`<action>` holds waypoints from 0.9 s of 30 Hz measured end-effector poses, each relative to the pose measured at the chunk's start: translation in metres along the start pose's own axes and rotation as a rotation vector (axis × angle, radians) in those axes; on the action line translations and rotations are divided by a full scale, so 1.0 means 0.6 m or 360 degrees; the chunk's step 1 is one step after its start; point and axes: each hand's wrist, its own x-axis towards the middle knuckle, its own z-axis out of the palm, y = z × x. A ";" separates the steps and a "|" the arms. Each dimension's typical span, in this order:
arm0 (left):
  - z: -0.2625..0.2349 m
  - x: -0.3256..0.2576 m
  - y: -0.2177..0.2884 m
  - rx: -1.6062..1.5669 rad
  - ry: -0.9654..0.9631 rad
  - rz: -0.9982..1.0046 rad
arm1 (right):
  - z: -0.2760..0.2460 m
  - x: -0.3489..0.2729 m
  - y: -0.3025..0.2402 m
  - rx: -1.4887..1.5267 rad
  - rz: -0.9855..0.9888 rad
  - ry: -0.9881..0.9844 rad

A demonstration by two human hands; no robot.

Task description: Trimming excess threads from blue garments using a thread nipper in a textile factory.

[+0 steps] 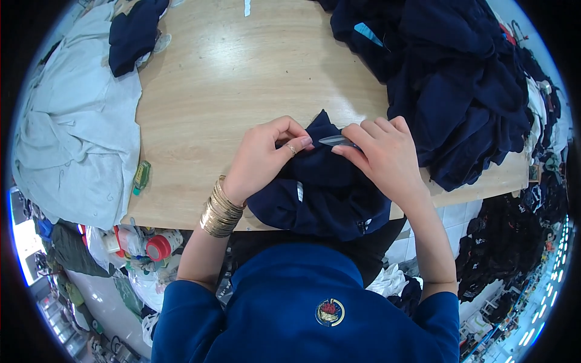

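A dark navy garment [321, 193] lies bunched at the near edge of the wooden table [242, 91]. My left hand [263, 154], with gold bangles on the wrist and a ring on one finger, pinches a fold of the garment near its upper corner. My right hand [381, 154] holds a small metal cutting tool [336, 140], whose tip points left at the fabric pinched by the left hand. The two hands are almost touching over the garment.
A large heap of dark navy garments [460, 78] covers the table's right side. A pale grey cloth [72, 121] hangs off the left edge, with another navy piece [133, 33] above it. A small green object [141, 175] lies near the left edge. Bottles and clutter [145, 245] sit below.
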 end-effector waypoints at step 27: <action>0.006 0.021 0.013 -0.0638 -0.0314 -0.0214 | -0.019 0.017 0.025 0.0056 -0.0208 -0.0155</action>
